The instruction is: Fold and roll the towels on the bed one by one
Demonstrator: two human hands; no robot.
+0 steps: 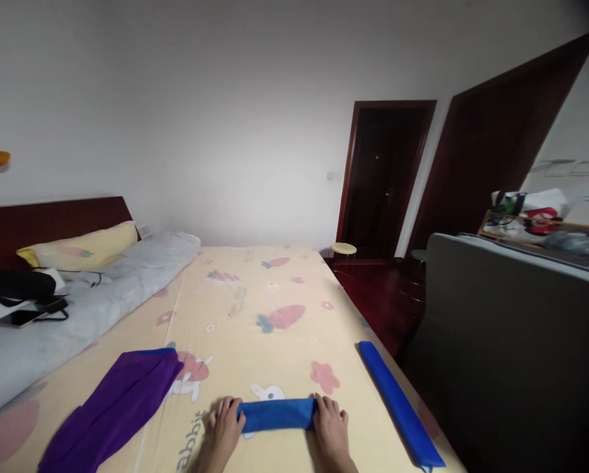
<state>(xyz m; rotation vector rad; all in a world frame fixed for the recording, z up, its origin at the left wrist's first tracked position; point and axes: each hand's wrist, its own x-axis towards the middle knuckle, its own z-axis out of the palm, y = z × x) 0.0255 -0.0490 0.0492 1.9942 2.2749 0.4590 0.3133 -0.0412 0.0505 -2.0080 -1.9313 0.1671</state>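
Observation:
A blue folded cloth point(277, 415) lies crosswise on the bed in front of me, a flat narrow band. My left hand point(226, 420) grips its left end with bent fingers. At the right end, my right hand point(331, 423) has its fingers curled over the edge. Left of my hands a crumpled purple cloth point(114, 404) with a blue edge is spread out. To the right, close to the bed's side, rests a long, flat blue case-like item point(397, 401) with a small pale bit at its near end.
The bed point(235, 289) has a cream sheet with rabbits and carrots. A pillow point(90, 246), a grey rolled quilt point(127, 312) and a black strapped item point(18, 289) lie along the left. A dark grey panel point(511, 341) stands right of the bed; beyond is a stool point(343, 248).

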